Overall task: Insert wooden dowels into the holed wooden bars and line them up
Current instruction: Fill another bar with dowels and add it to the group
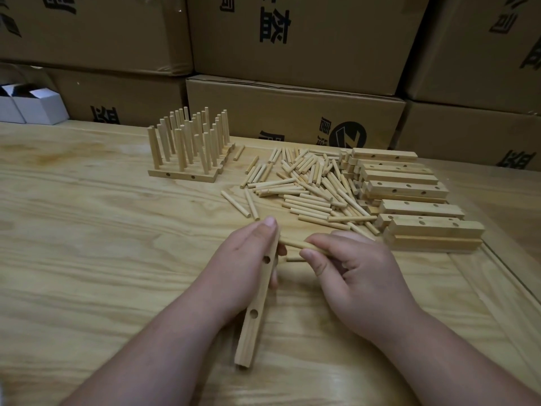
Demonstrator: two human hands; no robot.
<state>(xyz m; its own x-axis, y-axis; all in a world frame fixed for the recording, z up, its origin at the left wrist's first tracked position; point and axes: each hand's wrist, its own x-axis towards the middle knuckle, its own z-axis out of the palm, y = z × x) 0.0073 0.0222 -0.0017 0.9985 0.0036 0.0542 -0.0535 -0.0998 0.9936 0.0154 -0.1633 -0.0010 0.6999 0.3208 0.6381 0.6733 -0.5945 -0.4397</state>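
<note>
My left hand (246,259) grips a holed wooden bar (254,315) that points away from me, its far end under my thumb. Two holes show on its side. My right hand (351,271) pinches a dowel (295,245) whose left tip meets the bar near its far end. A second dowel lies partly hidden under my right hand. A loose pile of dowels (310,183) lies beyond my hands. To its right sit stacked empty bars (409,197). Several finished bars with upright dowels (190,148) stand lined up at the back left.
The wooden table (87,230) spreads to the left. Stacked cardboard boxes (292,112) form a wall along its far edge. Two small white boxes (32,106) stand at the far left. A seam in the tabletop (509,276) runs along the right.
</note>
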